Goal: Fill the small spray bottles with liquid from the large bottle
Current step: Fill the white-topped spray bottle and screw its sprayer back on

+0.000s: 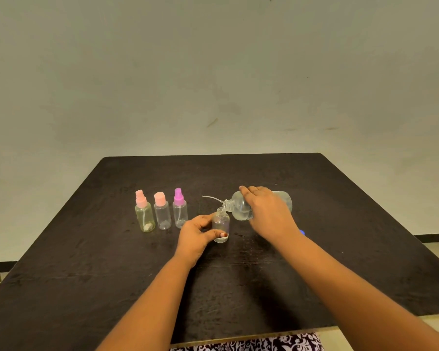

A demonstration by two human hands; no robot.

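My dark table (86, 262) fills the lower frame. At its centre my right hand (266, 214) grips the large clear bottle (240, 210), tipped neck-down over the open small bottle (221, 224). My left hand (195, 239) clasps that one upright. Three capped spray bottles (162, 214) stand to its left.

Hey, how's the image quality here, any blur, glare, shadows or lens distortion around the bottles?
Head view: dim, yellowish light, no harsh glare; soft arm shadows fall on the dark table; the wide-angle lens splays its edges; the large bottle in the right hand and the small open bottle in the left hand look slightly soft, so liquid levels are hard to read.
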